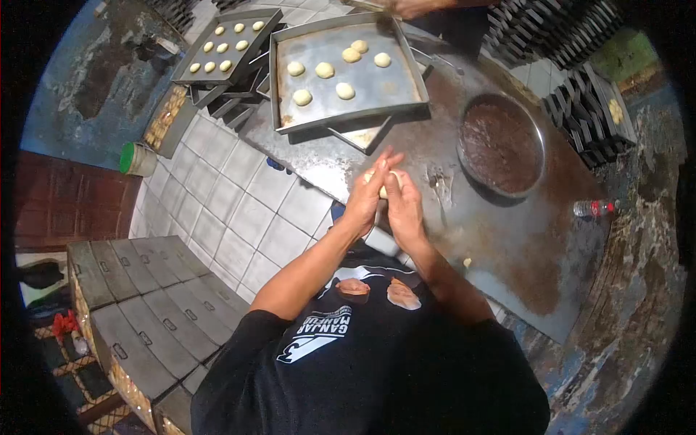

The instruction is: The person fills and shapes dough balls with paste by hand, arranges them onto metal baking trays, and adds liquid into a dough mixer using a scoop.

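Dough [391, 187], one pale lump, sits between the palms of a person in a black shirt [435, 362], held just off the near edge of a metal table [500, 250]. The left hand [362, 203] and right hand [407, 208] are closed around it, fingers grasping it from both sides; the fingertips behind are partly hidden. Just beyond, a square near tray [366, 116] carries seven pale balls [325, 70], loosely spaced, two of them touching. To its left, a far tray [251, 64] holds nine in rows of three. By my judgement that one looks complete, the near one part-filled, and the lump in the palms not yet finished. Right of the hands lie a fork or spoon, I can't tell which, and a wide bowl [502, 148] of dark brown paste, with plenty left. Farther right lies a bottle [593, 209]; at the top, another person's arm [420, 6] reaches in.
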Motion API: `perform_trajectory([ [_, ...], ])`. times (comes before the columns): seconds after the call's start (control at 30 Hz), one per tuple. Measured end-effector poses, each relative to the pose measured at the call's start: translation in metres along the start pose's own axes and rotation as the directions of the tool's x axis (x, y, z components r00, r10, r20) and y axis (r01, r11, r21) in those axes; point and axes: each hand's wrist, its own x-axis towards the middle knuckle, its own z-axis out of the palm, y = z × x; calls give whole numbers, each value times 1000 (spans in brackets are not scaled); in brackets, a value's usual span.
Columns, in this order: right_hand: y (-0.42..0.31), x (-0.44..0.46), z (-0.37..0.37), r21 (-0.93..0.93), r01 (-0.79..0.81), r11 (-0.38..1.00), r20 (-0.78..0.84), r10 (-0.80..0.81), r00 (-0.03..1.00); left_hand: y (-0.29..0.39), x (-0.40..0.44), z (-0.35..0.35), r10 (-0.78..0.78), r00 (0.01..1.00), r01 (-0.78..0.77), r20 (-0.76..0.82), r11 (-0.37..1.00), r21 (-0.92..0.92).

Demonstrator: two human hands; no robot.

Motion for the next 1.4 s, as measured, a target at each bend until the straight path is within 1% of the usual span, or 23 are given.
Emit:
perform_trajectory([
  [0.07,-2,21,24,58,-84,995,98,78,992,8,25,-20,121,985,-130,-127,989,-71],
  [0.1,-10,39,32,31,-91,995,101,87,991,13,38,-39,-76,995,58,-67,967,-247],
  [0.13,-18,63,41,-281,240,929,56,-234,971,25,46,-43,-29,998,8,-58,944,-331],
  [0.17,-25,85,50,-551,501,667,123,-529,840,37,51,-47,20,998,-41,-57,911,-410],
  [0.23,-38,125,64,-590,457,666,-15,-576,818,54,55,-53,-23,996,54,84,921,-385],
  [0.3,-59,122,86,-334,640,692,193,-615,765,64,67,-62,-105,992,125,73,914,-386],
  [0.33,-67,114,94,-325,776,541,323,-707,629,76,74,-67,-74,981,154,178,854,-496],
  [0.4,-71,123,91,-353,762,544,345,-681,646,98,92,-77,22,949,204,313,716,-667],
  [0.53,-85,141,86,-432,723,539,278,-683,675,87,94,-65,-34,943,239,331,763,-600],
  [0.6,-86,125,83,-440,723,533,252,-699,669,89,83,-59,78,831,551,552,36,-834],
  [0.67,-82,113,68,-340,818,463,329,-757,565,99,76,-45,35,936,275,349,545,-792],
  [0.77,-79,107,42,-357,796,489,222,-783,581,69,56,-22,-18,934,239,357,776,-584],
  [0.83,-89,88,43,-360,783,507,193,-781,594,51,41,-10,-59,959,194,279,852,-486],
  [0.9,-80,65,37,-278,855,438,256,-824,505,54,30,-7,-10,941,255,338,677,-690],
  [0.97,-51,62,27,-219,820,528,159,-810,564,76,12,-6,-97,943,282,318,739,-612],
  [1.0,-54,57,25,-35,490,871,32,-489,872,74,7,-5,-99,945,255,312,822,-509],
  [1.03,-53,60,19,495,-14,869,100,-41,994,71,3,-4,-99,948,220,302,890,-400],
  [1.07,-55,66,16,651,-200,732,149,135,980,61,0,2,-29,996,17,-78,988,-151],
  [1.1,-58,71,15,768,-355,533,230,289,929,57,-5,-3,-21,996,9,-82,990,-137],
  [1.13,-59,68,17,772,-355,527,238,278,931,58,-10,-11,396,916,-322,-64,820,473],
  [1.17,-60,63,18,767,-429,477,350,249,903,59,-12,-18,672,716,-451,191,235,861],
  [1.33,-63,60,48,721,-609,332,589,170,790,77,-6,-45,799,568,-444,197,97,891],
  [1.4,-62,68,68,705,-597,382,577,180,796,84,6,-67,795,592,-440,136,176,881],
])
